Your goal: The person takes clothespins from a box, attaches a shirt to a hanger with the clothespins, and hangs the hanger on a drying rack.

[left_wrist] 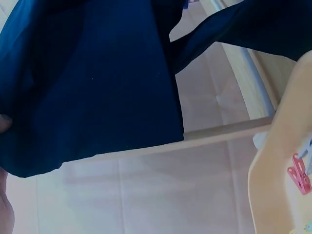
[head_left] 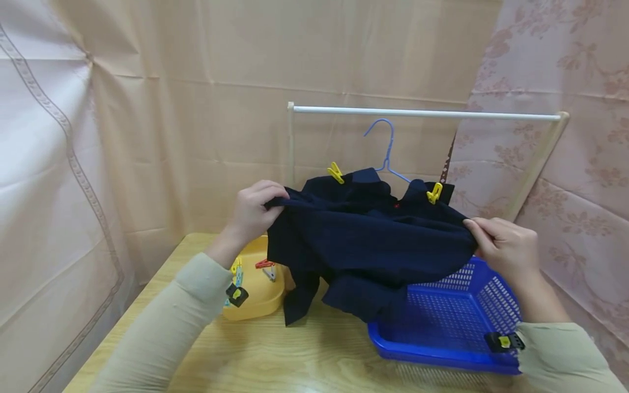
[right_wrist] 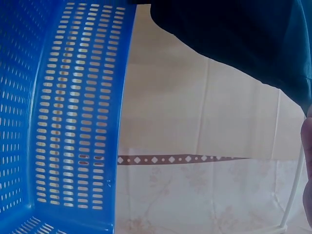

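A dark navy collared shirt (head_left: 373,240) is stretched sideways between my two hands. My left hand (head_left: 257,204) grips its left edge, fingers curled over the cloth. On the opposite side my right hand (head_left: 508,243) pinches the right edge between thumb and fingers. A blue hanger (head_left: 388,150) rises from the collar, its hook showing just below the rod in the head view. One yellow clothespin (head_left: 336,172) is clipped near the left shoulder, another yellow clothespin (head_left: 434,193) near the right. In the left wrist view the shirt cloth (left_wrist: 107,87) hangs in a broad panel.
Behind the shirt stands a rack with a white rod (head_left: 422,113). A blue perforated basket (head_left: 442,355) sits under the shirt on the right of the wooden table (head_left: 295,360). At left, a yellow bin (head_left: 255,311) holds several clothespins. Curtains (head_left: 245,109) surround the table.
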Demonstrator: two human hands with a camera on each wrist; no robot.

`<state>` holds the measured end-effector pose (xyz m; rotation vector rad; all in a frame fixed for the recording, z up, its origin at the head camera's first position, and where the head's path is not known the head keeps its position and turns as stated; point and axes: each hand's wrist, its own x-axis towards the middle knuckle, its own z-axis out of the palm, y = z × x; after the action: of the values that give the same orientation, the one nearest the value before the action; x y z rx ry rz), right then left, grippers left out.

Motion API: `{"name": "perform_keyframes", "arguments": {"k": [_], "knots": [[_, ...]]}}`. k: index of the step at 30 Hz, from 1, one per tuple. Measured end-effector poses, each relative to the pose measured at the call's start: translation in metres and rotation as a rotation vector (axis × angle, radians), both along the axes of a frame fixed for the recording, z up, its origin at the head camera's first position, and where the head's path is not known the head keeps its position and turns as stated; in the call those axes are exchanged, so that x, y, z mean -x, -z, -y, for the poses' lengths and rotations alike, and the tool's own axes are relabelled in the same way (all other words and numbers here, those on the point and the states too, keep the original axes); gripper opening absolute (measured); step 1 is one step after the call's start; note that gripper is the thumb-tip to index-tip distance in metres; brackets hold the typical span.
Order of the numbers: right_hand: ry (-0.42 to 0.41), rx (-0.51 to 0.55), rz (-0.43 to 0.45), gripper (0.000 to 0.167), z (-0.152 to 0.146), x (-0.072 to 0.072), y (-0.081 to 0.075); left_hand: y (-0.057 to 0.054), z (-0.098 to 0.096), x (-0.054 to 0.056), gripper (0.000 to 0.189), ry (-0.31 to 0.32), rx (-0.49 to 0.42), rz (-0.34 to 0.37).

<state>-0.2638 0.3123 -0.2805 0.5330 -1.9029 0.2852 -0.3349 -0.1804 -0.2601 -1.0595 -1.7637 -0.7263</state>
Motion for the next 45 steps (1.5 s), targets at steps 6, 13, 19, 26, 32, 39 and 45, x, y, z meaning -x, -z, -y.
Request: {"name": "perform_keyframes", "arguments": {"k": [6, 13, 19, 26, 32, 39, 45], "knots": [[-0.015, -0.003, -0.007, 0.007, 0.008, 0.003, 0.000, -0.001, 0.011, -0.003, 0.017, -0.014, 0.008, 0.020], [-0.034, -0.004, 0.005, 0.007, 0.015, 0.008, 0.001, -0.002, 0.023, -0.005, 0.017, -0.009, -0.011, 0.003], [-0.038, -0.016, 0.003, 0.006, 0.018, 0.010, 0.000, -0.001, 0.030, -0.008, 0.019, -0.028, 0.005, 0.019], [-0.048, -0.004, 0.015, 0.012, 0.020, 0.010, 0.000, 0.004, 0.032, -0.013, 0.021, -0.039, 0.024, 0.044], [-0.036, 0.003, 0.017, 0.010, 0.019, 0.009, 0.000, 0.006, 0.032, -0.017, 0.023, -0.039, 0.042, 0.063], [-0.025, 0.004, 0.012, 0.008, 0.016, 0.009, 0.000, 0.015, 0.035, -0.023, 0.024, -0.032, 0.101, 0.089], [-0.019, 0.003, 0.007, 0.008, 0.014, 0.006, -0.002, 0.029, 0.033, -0.035, 0.024, 0.006, 0.195, 0.193]]}}
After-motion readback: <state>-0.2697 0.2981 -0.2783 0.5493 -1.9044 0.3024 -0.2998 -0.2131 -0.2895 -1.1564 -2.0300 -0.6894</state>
